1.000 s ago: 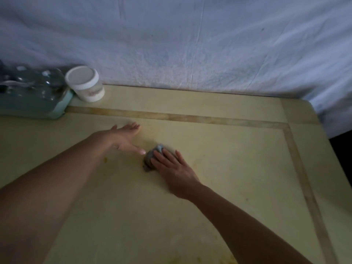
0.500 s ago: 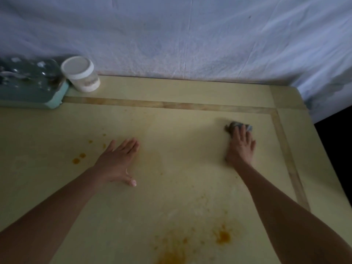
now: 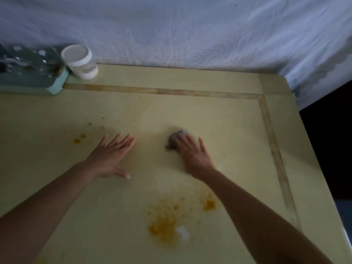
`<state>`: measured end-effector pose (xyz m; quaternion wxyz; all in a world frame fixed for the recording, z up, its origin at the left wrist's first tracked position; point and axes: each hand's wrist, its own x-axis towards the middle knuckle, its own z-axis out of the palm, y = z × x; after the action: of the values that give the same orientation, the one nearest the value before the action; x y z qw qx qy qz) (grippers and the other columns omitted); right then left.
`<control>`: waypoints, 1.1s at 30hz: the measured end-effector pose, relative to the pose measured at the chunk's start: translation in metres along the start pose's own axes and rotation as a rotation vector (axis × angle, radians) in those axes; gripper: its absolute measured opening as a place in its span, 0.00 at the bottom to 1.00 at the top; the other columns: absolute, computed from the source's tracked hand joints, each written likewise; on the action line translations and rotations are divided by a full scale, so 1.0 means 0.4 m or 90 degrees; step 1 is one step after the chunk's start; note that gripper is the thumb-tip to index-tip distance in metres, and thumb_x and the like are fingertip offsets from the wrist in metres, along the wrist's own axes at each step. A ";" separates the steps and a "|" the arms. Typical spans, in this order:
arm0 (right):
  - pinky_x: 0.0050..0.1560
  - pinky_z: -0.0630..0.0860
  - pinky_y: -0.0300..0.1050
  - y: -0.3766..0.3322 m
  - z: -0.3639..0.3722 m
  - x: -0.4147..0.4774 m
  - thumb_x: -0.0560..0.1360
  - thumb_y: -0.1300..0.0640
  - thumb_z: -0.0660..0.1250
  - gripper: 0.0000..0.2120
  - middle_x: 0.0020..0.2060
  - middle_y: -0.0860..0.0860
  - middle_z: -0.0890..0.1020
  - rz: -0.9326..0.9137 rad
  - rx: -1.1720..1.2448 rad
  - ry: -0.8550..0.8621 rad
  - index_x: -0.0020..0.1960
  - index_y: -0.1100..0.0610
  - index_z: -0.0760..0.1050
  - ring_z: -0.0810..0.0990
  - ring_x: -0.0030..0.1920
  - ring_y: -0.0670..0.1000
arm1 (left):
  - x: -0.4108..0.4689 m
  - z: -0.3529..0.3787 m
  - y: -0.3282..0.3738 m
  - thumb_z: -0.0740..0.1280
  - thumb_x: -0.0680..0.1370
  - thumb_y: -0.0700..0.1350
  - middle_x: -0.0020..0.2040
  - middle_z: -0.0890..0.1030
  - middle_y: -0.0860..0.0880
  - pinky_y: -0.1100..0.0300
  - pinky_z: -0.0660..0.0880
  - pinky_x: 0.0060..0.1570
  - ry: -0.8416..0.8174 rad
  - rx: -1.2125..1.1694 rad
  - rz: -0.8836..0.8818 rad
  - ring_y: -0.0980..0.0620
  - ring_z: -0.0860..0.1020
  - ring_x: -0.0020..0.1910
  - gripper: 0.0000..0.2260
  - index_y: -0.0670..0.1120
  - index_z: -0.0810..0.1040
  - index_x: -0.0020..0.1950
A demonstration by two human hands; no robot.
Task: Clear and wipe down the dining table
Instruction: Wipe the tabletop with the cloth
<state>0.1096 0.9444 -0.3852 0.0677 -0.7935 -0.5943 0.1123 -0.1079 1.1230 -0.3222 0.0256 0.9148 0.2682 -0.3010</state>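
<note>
A pale yellow dining table (image 3: pixel 219 119) fills the view. My right hand (image 3: pixel 192 155) presses a small grey cloth (image 3: pixel 174 139) flat against the middle of the tabletop, fingers spread over it. My left hand (image 3: pixel 112 157) lies palm down and open on the table, a little left of the cloth. Orange stains (image 3: pixel 163 223) spread over the near part of the table, with a white smear beside them. Smaller orange spots (image 3: pixel 79 139) sit left of my left hand.
A white-lidded jar (image 3: pixel 81 61) stands at the back left edge. Beside it lies a teal tray (image 3: pixel 55 85) holding shiny items. A white sheet (image 3: pixel 190 31) hangs behind the table. The table's right edge (image 3: pixel 314 168) drops to dark floor.
My right hand has slid the cloth leftward from the table's right side toward the middle. My left hand has stayed flat in place. The view has tilted down slightly.
</note>
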 end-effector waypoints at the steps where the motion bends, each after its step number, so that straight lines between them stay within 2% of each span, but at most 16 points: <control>1: 0.75 0.44 0.58 0.058 -0.021 -0.020 0.73 0.66 0.55 0.35 0.77 0.50 0.48 0.078 0.022 -0.014 0.76 0.50 0.48 0.46 0.77 0.52 | -0.022 0.017 0.005 0.66 0.66 0.68 0.77 0.35 0.52 0.45 0.41 0.73 -0.010 -0.001 0.000 0.50 0.36 0.76 0.54 0.50 0.34 0.76; 3: 0.73 0.37 0.55 0.161 -0.061 -0.095 0.73 0.68 0.54 0.38 0.77 0.49 0.44 0.223 0.071 0.005 0.77 0.49 0.44 0.41 0.77 0.51 | -0.057 0.052 0.017 0.65 0.66 0.69 0.77 0.35 0.51 0.45 0.41 0.73 -0.029 -0.009 -0.009 0.50 0.36 0.76 0.53 0.50 0.34 0.76; 5: 0.73 0.37 0.55 0.216 -0.071 -0.178 0.72 0.70 0.54 0.37 0.77 0.50 0.45 0.322 0.083 0.062 0.77 0.52 0.46 0.42 0.77 0.51 | -0.074 0.076 0.029 0.65 0.67 0.69 0.77 0.35 0.50 0.45 0.43 0.73 -0.048 -0.032 -0.029 0.50 0.38 0.77 0.52 0.50 0.35 0.76; 9: 0.75 0.37 0.54 0.218 -0.054 -0.220 0.80 0.61 0.50 0.26 0.77 0.51 0.46 0.446 0.119 0.082 0.77 0.54 0.48 0.42 0.77 0.52 | -0.070 0.079 0.046 0.64 0.69 0.68 0.77 0.36 0.48 0.43 0.45 0.73 -0.062 -0.080 -0.053 0.50 0.41 0.77 0.49 0.49 0.38 0.77; 11: 0.75 0.37 0.54 0.197 -0.044 -0.189 0.81 0.58 0.48 0.25 0.77 0.51 0.44 0.455 0.116 0.063 0.77 0.54 0.48 0.41 0.77 0.53 | -0.071 0.078 0.052 0.64 0.69 0.67 0.78 0.37 0.48 0.42 0.46 0.73 -0.068 -0.094 -0.061 0.49 0.42 0.77 0.48 0.49 0.39 0.77; 14: 0.75 0.39 0.54 0.121 -0.020 -0.148 0.81 0.58 0.50 0.26 0.77 0.52 0.45 0.348 0.103 0.047 0.77 0.54 0.48 0.41 0.77 0.53 | -0.065 0.082 0.066 0.64 0.70 0.66 0.78 0.38 0.47 0.41 0.47 0.72 -0.057 -0.111 -0.078 0.49 0.43 0.78 0.47 0.49 0.40 0.77; 18: 0.74 0.37 0.54 -0.072 0.028 -0.159 0.77 0.60 0.54 0.31 0.77 0.50 0.44 0.107 0.072 -0.020 0.77 0.51 0.45 0.41 0.77 0.53 | -0.068 0.062 0.076 0.65 0.71 0.65 0.78 0.39 0.47 0.40 0.46 0.72 -0.077 -0.125 -0.091 0.49 0.44 0.78 0.46 0.49 0.41 0.78; 21: 0.74 0.41 0.59 -0.225 0.079 -0.209 0.72 0.59 0.59 0.36 0.77 0.49 0.49 -0.075 0.070 -0.061 0.76 0.50 0.49 0.45 0.77 0.54 | -0.070 0.048 0.071 0.63 0.74 0.62 0.78 0.39 0.48 0.40 0.45 0.72 -0.086 -0.112 -0.084 0.48 0.44 0.78 0.43 0.49 0.41 0.78; 22: 0.73 0.39 0.59 -0.261 0.091 -0.223 0.72 0.59 0.60 0.36 0.77 0.49 0.49 -0.132 0.062 -0.088 0.76 0.50 0.50 0.45 0.77 0.54 | -0.070 0.047 0.068 0.63 0.75 0.61 0.78 0.39 0.48 0.40 0.45 0.72 -0.085 -0.110 -0.083 0.48 0.44 0.78 0.42 0.49 0.41 0.78; 24: 0.70 0.32 0.56 -0.291 0.102 -0.245 0.74 0.59 0.58 0.34 0.77 0.47 0.47 -0.207 0.030 -0.132 0.76 0.49 0.48 0.42 0.77 0.51 | -0.077 0.044 0.067 0.61 0.77 0.59 0.78 0.40 0.48 0.40 0.45 0.72 -0.085 -0.105 -0.078 0.48 0.43 0.77 0.38 0.49 0.41 0.78; 26: 0.71 0.33 0.56 -0.273 0.082 -0.246 0.75 0.59 0.52 0.31 0.77 0.47 0.46 -0.239 -0.008 -0.114 0.76 0.49 0.48 0.42 0.77 0.51 | -0.086 0.046 0.069 0.59 0.78 0.56 0.78 0.41 0.49 0.40 0.45 0.73 -0.066 -0.095 -0.075 0.47 0.42 0.77 0.35 0.50 0.42 0.78; 28: 0.74 0.38 0.58 -0.216 0.055 -0.236 0.75 0.60 0.48 0.31 0.77 0.46 0.46 -0.138 -0.021 -0.084 0.76 0.48 0.47 0.43 0.77 0.49 | -0.104 0.058 0.072 0.57 0.79 0.55 0.79 0.42 0.50 0.40 0.46 0.72 -0.036 -0.080 -0.058 0.47 0.42 0.77 0.33 0.50 0.43 0.78; 31: 0.74 0.41 0.58 -0.065 0.003 -0.269 0.75 0.63 0.56 0.35 0.77 0.47 0.42 0.145 0.047 -0.066 0.76 0.49 0.44 0.41 0.77 0.49 | -0.154 0.113 0.067 0.55 0.80 0.54 0.79 0.43 0.51 0.41 0.46 0.73 -0.004 -0.080 -0.023 0.48 0.43 0.77 0.30 0.52 0.44 0.78; 33: 0.73 0.40 0.59 0.035 -0.009 -0.361 0.76 0.63 0.57 0.35 0.77 0.48 0.43 0.298 0.088 -0.017 0.77 0.50 0.45 0.41 0.77 0.50 | -0.189 0.162 0.058 0.53 0.81 0.53 0.78 0.43 0.52 0.43 0.46 0.73 -0.001 -0.092 -0.020 0.49 0.43 0.78 0.27 0.52 0.45 0.78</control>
<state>0.0848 0.8020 -0.3710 0.0859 -0.9015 -0.3860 0.1758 -0.1822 1.0538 -0.3351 0.0869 0.9061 0.3031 -0.2822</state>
